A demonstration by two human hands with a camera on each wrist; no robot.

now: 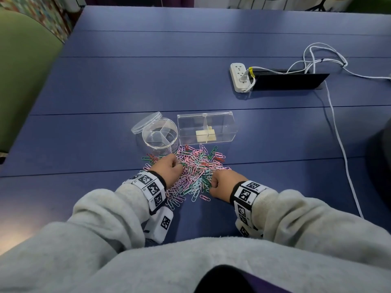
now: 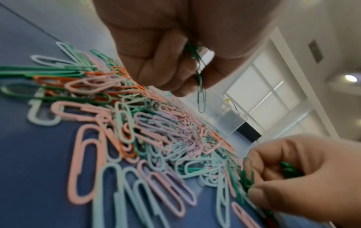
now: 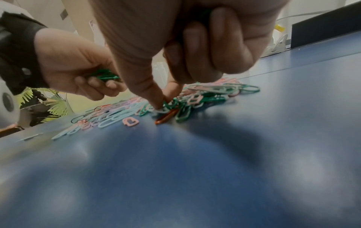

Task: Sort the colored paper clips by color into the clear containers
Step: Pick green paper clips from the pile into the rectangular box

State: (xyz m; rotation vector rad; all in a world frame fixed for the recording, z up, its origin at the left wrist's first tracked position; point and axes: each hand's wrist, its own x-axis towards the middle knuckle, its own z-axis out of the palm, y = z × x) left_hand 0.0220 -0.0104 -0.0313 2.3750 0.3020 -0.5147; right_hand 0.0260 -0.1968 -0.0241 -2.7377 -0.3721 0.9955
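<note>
Blue tabletop is carrying a loose pile of paper clips in pink, pale blue, green and orange, lying near the person's body. Both hands are working in this pile. At its left side, the left hand is curling its fingers around a small bunch of dark green clips, with one pale clip dangling below the fingers. At the near right edge, the right hand is also curled around green clips, while its thumb and forefinger are pinching down into the heap. Just beyond the pile, a round clear container with inner dividers is standing, its lid leaning against its far left rim. Just to its right, a rectangular clear box is sitting. Farther right, a white power strip with cables is lying.
</note>
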